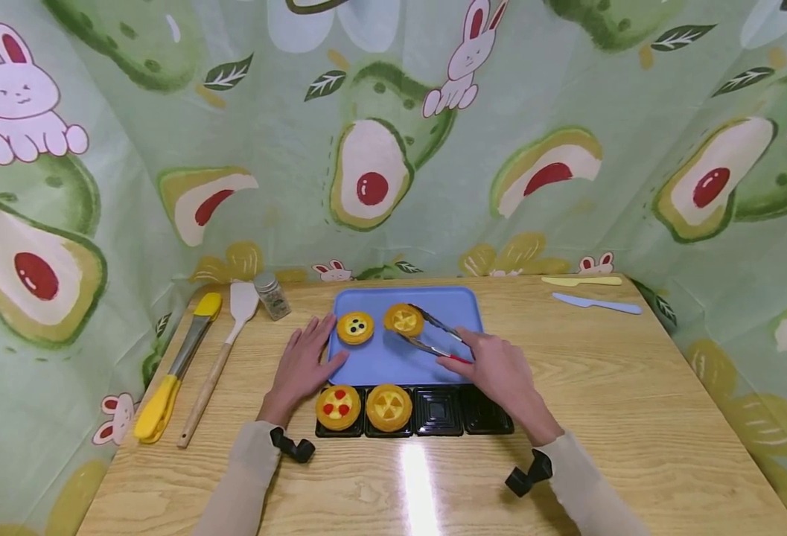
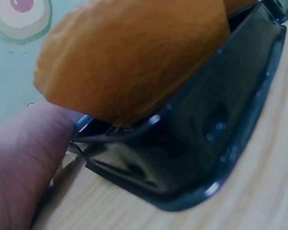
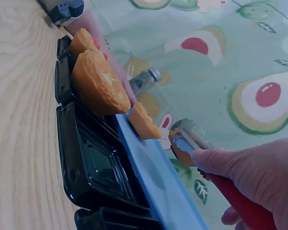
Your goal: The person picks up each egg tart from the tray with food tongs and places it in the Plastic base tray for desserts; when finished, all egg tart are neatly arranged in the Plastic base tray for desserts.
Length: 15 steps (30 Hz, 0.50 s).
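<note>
My right hand (image 1: 500, 372) grips a pair of tongs (image 1: 433, 350) with red on the handle, its arms reaching to either side of an egg tart (image 1: 404, 320) with yellow wedge-shaped toppings, over the blue tray (image 1: 380, 365). A second tart (image 1: 355, 327) with dark berries sits at the tray's left. Fingers extended, my left hand (image 1: 306, 357) rests at the tray's left edge. In front of the tray, a row of black square cups (image 1: 438, 412) holds a red-topped tart (image 1: 338, 408) and a wedge-topped tart (image 1: 389, 408) in its two left cups. In the right wrist view, the red handle (image 3: 240, 201) lies in my palm.
Yellow-handled tongs (image 1: 179, 372), a white spatula with a wooden handle (image 1: 219, 357) and a spice jar (image 1: 272, 296) lie or stand to the left. A yellow knife (image 1: 581, 281) and a blue knife (image 1: 597, 303) lie at the back right. A patterned curtain (image 1: 366, 149) hangs behind.
</note>
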{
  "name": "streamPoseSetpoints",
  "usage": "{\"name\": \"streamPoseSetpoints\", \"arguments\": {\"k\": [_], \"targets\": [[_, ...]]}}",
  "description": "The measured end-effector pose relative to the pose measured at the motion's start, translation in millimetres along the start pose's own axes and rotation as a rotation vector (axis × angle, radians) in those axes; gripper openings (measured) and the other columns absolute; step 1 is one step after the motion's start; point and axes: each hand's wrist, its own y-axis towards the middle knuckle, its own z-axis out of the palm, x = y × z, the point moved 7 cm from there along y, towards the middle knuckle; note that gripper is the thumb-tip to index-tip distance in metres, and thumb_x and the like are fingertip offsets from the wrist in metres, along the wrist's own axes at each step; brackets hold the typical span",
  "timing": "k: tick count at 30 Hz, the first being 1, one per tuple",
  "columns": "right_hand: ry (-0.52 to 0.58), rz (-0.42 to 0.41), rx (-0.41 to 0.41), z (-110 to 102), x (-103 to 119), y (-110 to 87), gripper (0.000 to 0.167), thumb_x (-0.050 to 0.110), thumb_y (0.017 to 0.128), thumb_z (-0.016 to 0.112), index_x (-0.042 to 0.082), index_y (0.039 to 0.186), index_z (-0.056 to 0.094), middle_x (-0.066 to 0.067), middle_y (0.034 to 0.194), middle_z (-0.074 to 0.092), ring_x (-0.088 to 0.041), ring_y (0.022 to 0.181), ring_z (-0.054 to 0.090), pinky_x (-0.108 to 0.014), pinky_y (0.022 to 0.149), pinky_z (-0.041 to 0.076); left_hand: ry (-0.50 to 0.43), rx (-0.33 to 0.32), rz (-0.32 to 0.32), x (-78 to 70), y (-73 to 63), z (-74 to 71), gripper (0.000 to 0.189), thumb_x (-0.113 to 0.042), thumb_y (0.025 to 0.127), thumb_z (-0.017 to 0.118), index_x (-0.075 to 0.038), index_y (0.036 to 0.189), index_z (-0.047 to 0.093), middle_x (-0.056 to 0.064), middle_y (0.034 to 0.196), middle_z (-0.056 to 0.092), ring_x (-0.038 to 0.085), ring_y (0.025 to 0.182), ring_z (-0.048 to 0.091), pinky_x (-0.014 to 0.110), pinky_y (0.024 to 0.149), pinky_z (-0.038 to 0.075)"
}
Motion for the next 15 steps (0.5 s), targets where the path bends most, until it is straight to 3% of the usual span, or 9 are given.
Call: {"name": "streamPoseSetpoints", "arguments": {"k": [5,15], "targets": [[-0.011,-0.011,0.004,-13.0,-0.3,-16.5,0.050,0.056,0.084,0.083,0.012,0.094,0.061,0.007,0.060,0.027,-0.012,0.047,0.035,-0.026,0.043,0.020,-0.004,-0.004,0.011,-1.9,-1.7,-0.3,0.085,-0.065,0.101,0.052,-0.021,0.168,0.026,0.002,0.170,0.032,0.029,0.161,0.019,0.056,0.128,0.011],[-0.003,-0.030,-0.030,-35.8,-2.0,-46.6,0.048,0.058,0.081,0.084,0.020,0.084,0.054,0.010,0.059,0.035,-0.008,0.047,0.032,-0.026,0.042,0.022,0.006,0.013,0.003,-0.9,-0.6,0.2,0.086,-0.066,0.101,0.050,-0.021,0.169,0.022,0.002,0.172,0.028,0.028,0.161,0.016,0.055,0.129,0.009]]}}
